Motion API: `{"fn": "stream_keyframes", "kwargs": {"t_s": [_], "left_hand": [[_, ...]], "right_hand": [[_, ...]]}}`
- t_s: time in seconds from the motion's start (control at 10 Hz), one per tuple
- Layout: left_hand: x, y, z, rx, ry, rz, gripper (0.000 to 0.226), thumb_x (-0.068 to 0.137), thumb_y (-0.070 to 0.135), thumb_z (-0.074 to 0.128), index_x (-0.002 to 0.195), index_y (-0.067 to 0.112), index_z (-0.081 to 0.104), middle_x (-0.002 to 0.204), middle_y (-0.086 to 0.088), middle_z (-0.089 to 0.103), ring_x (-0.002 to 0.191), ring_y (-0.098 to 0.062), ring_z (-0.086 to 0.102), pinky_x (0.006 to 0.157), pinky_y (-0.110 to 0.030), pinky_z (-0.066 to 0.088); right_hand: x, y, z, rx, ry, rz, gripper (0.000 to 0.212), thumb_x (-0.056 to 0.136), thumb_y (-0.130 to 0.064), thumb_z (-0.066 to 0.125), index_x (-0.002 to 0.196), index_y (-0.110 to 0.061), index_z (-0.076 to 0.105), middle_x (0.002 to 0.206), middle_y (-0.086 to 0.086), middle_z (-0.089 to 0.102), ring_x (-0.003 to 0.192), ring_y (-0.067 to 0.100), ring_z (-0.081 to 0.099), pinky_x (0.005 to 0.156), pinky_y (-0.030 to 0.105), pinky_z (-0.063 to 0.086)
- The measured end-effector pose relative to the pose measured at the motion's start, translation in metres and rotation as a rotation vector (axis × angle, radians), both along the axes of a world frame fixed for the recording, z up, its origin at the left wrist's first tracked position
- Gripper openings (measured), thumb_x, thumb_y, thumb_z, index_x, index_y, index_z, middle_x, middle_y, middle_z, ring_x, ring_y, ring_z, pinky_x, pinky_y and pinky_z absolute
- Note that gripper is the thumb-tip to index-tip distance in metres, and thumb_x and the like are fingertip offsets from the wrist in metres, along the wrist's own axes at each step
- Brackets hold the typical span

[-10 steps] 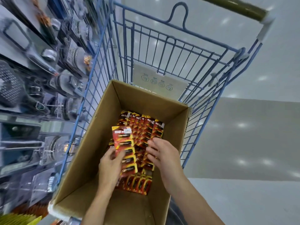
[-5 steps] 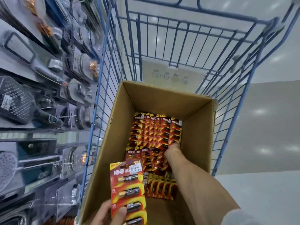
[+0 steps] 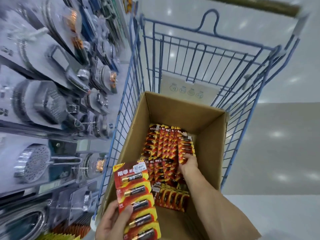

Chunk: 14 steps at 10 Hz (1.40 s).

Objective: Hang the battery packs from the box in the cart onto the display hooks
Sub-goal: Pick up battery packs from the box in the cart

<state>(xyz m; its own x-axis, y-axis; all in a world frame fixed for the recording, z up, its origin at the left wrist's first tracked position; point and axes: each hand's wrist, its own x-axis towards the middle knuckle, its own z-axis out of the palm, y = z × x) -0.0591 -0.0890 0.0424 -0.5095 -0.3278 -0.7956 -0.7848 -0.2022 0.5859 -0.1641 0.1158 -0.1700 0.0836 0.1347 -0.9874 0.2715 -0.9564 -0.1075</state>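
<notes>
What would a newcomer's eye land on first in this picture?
The red strip of battery packs gripped by the left hand, bottom centre. Next, the right hand down among the red packs in the cardboard box inside the blue cart. Silvery shower heads hang blurred on the left.

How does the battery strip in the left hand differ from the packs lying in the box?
The strip is held up, gripped by the left hand; the boxed packs lie on the floor of the cardboard box. The strip shows its whole face and a price label; the boxed packs overlap in rows, half hidden. The right hand touches only the boxed packs. Both are red-and-yellow cards.
</notes>
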Motion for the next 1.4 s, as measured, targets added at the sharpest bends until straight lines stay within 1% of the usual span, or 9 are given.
{"fn": "stream_keyframes", "kwargs": {"t_s": [0.1,0.2,0.3,0.5,0.6,0.7,0.8,0.9,1.4], "left_hand": [[0.004,-0.002,0.023,0.033,0.065,0.106,0.018,0.084,-0.001,0.072,0.096,0.012,0.075,0.081,-0.011,0.079,0.063,-0.030,0.076,0.054,-0.037,0.062],[0.010,-0.017,0.040,0.071,0.085,0.172,0.021,0.087,0.001,0.071,0.105,0.012,0.075,0.086,-0.015,0.080,0.077,-0.034,0.075,0.080,-0.044,0.057],[0.016,-0.025,0.052,0.097,0.120,0.157,0.020,0.088,0.002,0.070,0.105,0.012,0.075,0.085,-0.013,0.080,0.069,-0.030,0.076,0.080,-0.042,0.055],[0.034,-0.040,0.079,0.185,0.273,0.140,0.035,0.074,0.012,0.074,0.109,0.017,0.073,0.093,-0.018,0.079,0.070,-0.034,0.077,0.077,-0.043,0.056],[0.056,-0.042,0.098,0.223,0.397,0.188,0.038,0.076,0.015,0.070,0.114,0.018,0.072,0.100,-0.020,0.078,0.076,-0.037,0.077,0.069,-0.044,0.061],[0.076,-0.037,0.111,0.221,0.479,0.199,0.032,0.085,0.012,0.067,0.115,0.022,0.072,0.102,-0.018,0.078,0.078,-0.035,0.078,0.065,-0.043,0.063],[0.117,-0.025,0.132,0.181,0.582,0.268,0.037,0.087,0.016,0.067,0.123,0.023,0.069,0.105,-0.015,0.079,0.080,-0.034,0.078,0.063,-0.042,0.064],[0.154,-0.017,0.136,0.112,0.638,0.325,0.043,0.084,0.023,0.069,0.127,0.022,0.068,0.108,-0.014,0.079,0.083,-0.032,0.078,0.066,-0.041,0.064],[0.415,-0.005,0.202,-0.212,0.868,0.913,0.040,0.093,0.027,0.062,0.132,0.024,0.066,0.116,-0.009,0.078,0.095,-0.026,0.078,0.067,-0.039,0.065]], "right_hand": [[0.019,0.008,0.014,0.063,0.247,0.199,0.047,0.087,0.002,0.068,0.132,-0.004,0.059,0.120,0.012,0.064,0.102,0.022,0.064,0.103,0.043,0.054],[0.043,0.007,0.093,-0.034,0.444,0.248,0.072,0.070,0.013,0.073,0.138,-0.003,0.053,0.133,0.019,0.061,0.120,0.031,0.062,0.096,0.039,0.056],[0.061,0.005,0.152,-0.057,0.629,0.416,0.081,0.067,0.013,0.077,0.141,-0.004,0.050,0.137,0.021,0.060,0.125,0.034,0.059,0.089,0.038,0.055],[0.108,0.012,0.279,-0.014,0.997,0.713,0.104,0.035,-0.005,0.103,0.131,-0.019,0.064,0.117,0.019,0.071,0.100,0.031,0.072,0.075,0.041,0.062],[0.122,0.011,0.320,-0.081,1.167,0.840,0.095,0.043,-0.019,0.105,0.129,-0.026,0.067,0.119,0.021,0.068,0.098,0.034,0.068,0.076,0.046,0.059],[0.129,0.005,0.338,-0.088,1.162,0.954,0.084,0.058,-0.041,0.099,0.133,-0.029,0.064,0.125,0.018,0.068,0.102,0.033,0.070,0.076,0.044,0.058],[0.142,-0.001,0.360,-0.033,1.165,1.079,0.051,0.092,-0.047,0.062,0.138,-0.025,0.057,0.126,0.014,0.070,0.108,0.031,0.072,0.080,0.040,0.060],[0.157,-0.003,0.365,0.022,1.237,1.194,0.039,0.103,-0.040,0.048,0.139,-0.024,0.055,0.129,0.014,0.069,0.114,0.033,0.070,0.089,0.045,0.058],[0.302,-0.108,0.409,-0.302,1.429,1.683,0.040,0.102,-0.040,0.048,0.130,-0.017,0.062,0.121,0.012,0.074,0.110,0.032,0.072,0.095,0.053,0.055]]}}
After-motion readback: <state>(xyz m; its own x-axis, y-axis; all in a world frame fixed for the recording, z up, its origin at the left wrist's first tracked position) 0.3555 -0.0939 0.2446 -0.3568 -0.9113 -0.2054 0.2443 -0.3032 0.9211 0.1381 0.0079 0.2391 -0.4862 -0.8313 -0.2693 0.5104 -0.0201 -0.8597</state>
